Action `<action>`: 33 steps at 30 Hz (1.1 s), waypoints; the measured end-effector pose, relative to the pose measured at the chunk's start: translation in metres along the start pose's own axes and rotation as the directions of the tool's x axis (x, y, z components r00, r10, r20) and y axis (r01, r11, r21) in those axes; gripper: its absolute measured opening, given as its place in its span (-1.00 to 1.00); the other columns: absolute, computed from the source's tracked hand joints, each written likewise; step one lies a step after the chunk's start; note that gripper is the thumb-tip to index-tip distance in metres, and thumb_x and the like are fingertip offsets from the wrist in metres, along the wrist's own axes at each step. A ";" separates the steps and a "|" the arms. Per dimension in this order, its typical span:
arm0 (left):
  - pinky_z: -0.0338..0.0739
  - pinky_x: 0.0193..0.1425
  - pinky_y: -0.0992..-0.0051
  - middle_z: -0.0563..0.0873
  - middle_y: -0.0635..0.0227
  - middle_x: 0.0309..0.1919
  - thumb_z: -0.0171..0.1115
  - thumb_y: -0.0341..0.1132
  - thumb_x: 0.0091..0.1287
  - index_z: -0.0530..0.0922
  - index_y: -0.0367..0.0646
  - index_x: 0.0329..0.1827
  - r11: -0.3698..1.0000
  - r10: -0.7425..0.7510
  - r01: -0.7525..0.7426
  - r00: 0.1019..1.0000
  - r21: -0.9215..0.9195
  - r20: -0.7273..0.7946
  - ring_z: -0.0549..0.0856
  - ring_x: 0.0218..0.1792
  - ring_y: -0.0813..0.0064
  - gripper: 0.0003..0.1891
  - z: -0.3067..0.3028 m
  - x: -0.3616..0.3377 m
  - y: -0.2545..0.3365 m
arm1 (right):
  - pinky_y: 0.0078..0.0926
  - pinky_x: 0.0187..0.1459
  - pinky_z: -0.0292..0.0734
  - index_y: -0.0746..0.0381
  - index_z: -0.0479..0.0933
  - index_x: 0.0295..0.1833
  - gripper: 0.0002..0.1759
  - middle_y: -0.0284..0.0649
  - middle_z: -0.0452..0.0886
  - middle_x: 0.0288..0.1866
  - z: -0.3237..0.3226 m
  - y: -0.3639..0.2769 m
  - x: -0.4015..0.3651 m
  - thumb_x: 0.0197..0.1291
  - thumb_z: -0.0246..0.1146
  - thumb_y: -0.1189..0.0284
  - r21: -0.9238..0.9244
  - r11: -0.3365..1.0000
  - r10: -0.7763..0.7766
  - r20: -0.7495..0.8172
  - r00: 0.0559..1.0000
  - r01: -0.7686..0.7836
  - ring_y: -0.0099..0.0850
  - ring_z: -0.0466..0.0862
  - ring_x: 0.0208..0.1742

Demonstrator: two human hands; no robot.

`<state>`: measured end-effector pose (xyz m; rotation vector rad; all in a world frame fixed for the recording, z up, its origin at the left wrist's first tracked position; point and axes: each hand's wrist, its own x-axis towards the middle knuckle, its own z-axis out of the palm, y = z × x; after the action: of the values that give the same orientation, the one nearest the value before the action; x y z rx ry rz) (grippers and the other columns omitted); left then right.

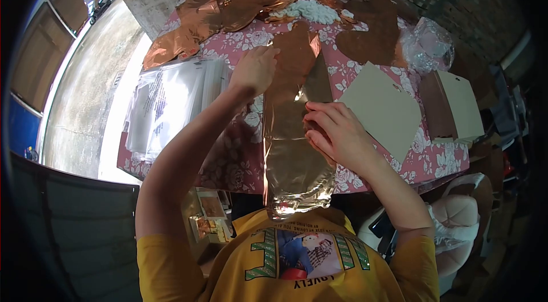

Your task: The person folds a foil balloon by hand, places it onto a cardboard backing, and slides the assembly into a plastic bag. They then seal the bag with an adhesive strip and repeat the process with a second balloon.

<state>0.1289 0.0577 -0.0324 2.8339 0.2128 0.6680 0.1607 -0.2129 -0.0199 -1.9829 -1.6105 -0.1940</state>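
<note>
A long sheet of shiny copper-gold foil [297, 159] lies down the middle of the table, its crumpled near end hanging over the front edge by the yellow shirt. My left hand [255, 69] is at the foil's upper left edge, fingers bent and closed together; whether they pinch the foil is hard to see. On the foil's right edge rests my right hand [333, 133], fingers curled with thumb near the fingertips, at a small bright fold. Beside my right hand lies a beige card sheet [383, 109]. Clear plastic sleeves [171, 102] are stacked left of my left forearm.
The table [234, 159] has a pink floral cloth. More copper foil [251, 2] spreads across its far side, around a white shredded pile [311, 11]. At the right are crumpled clear plastic [429, 45] and a stack of card [456, 105]. A padded chair [454, 216] stands lower right.
</note>
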 end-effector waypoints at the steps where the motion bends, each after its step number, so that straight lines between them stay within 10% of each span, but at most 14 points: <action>1: 0.47 0.31 0.18 0.67 0.13 0.12 0.07 -0.30 0.45 0.59 -0.17 0.20 0.987 -0.066 0.067 0.998 -0.149 0.008 0.58 0.27 0.14 -0.67 -0.003 0.001 0.001 | -0.26 0.19 0.50 0.18 0.57 0.04 -0.69 -0.26 0.59 0.24 0.000 0.000 0.000 0.21 0.37 0.33 -0.006 1.000 -0.007 0.001 1.000 0.007 -0.21 0.56 0.17; 10: 0.49 0.36 0.17 0.66 -0.02 0.18 0.11 -0.42 0.37 0.62 -0.36 0.03 0.921 0.279 -0.292 0.956 -0.259 -0.088 0.55 0.32 -0.06 -0.73 -0.042 -0.054 0.031 | -0.22 0.29 0.45 0.20 0.56 0.09 -0.67 -0.22 0.57 0.30 -0.005 0.001 0.002 0.25 0.34 0.36 0.055 0.997 0.042 0.056 0.998 -0.046 -0.15 0.52 0.24; 12: 0.49 0.33 0.19 0.56 -0.13 0.27 0.06 -0.41 0.48 0.52 -0.30 0.28 0.924 0.107 -0.110 0.994 -0.367 -0.027 0.58 0.26 -0.13 -0.65 -0.046 -0.073 0.036 | -0.22 0.28 0.46 0.20 0.56 0.09 -0.70 -0.22 0.56 0.30 -0.006 0.000 0.003 0.27 0.32 0.38 0.075 0.996 0.049 0.064 0.997 -0.054 -0.14 0.53 0.24; 25: 0.53 0.22 -0.01 0.60 -0.23 0.16 -0.02 -0.23 0.50 0.45 -0.26 0.33 0.955 -0.200 0.238 0.958 -0.178 0.208 0.61 0.15 -0.22 -0.58 -0.049 -0.019 0.010 | -0.21 0.27 0.49 0.26 0.54 0.16 -0.65 -0.08 0.60 0.23 -0.048 0.006 0.007 0.29 0.30 0.41 -0.003 0.992 0.123 -0.013 0.992 -0.123 -0.08 0.57 0.24; 28: 0.48 0.35 0.11 0.52 -0.11 0.33 0.11 -0.41 0.38 0.39 -0.20 0.44 0.950 0.177 -0.160 0.984 -0.269 0.039 0.53 0.30 -0.15 -0.48 -0.068 -0.053 0.009 | -0.18 0.42 0.35 0.24 0.40 0.42 -0.31 -0.04 0.51 0.39 -0.087 0.001 -0.022 0.23 0.39 0.22 -0.143 0.966 0.227 0.082 0.970 -0.214 -0.06 0.44 0.44; 30: 0.43 0.45 0.13 0.41 0.01 0.46 0.16 -0.51 0.28 0.32 -0.17 0.50 0.930 0.144 -0.070 0.972 -0.361 0.183 0.45 0.41 -0.08 -0.35 -0.102 -0.089 0.040 | -0.11 0.51 0.22 0.22 0.23 0.56 -0.06 -0.01 0.34 0.54 -0.099 -0.003 -0.053 0.17 0.43 0.06 -0.242 0.937 0.301 0.199 0.932 -0.251 -0.02 0.27 0.58; 33: 0.06 0.66 0.03 0.22 0.12 0.59 0.41 0.11 0.23 0.14 -0.05 0.62 0.897 0.401 -0.325 0.883 -0.300 0.244 0.17 0.61 0.04 -0.03 -0.108 -0.147 0.050 | 0.04 0.58 0.04 0.17 0.06 0.65 0.15 0.00 0.09 0.67 -0.095 -0.007 -0.094 0.10 0.40 -0.15 -0.371 0.881 0.428 0.357 0.830 -0.295 0.04 0.06 0.67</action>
<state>-0.0463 0.0010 0.0116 2.6949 -0.4418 0.2875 0.1523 -0.3412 0.0183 -2.6836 -1.4681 0.1760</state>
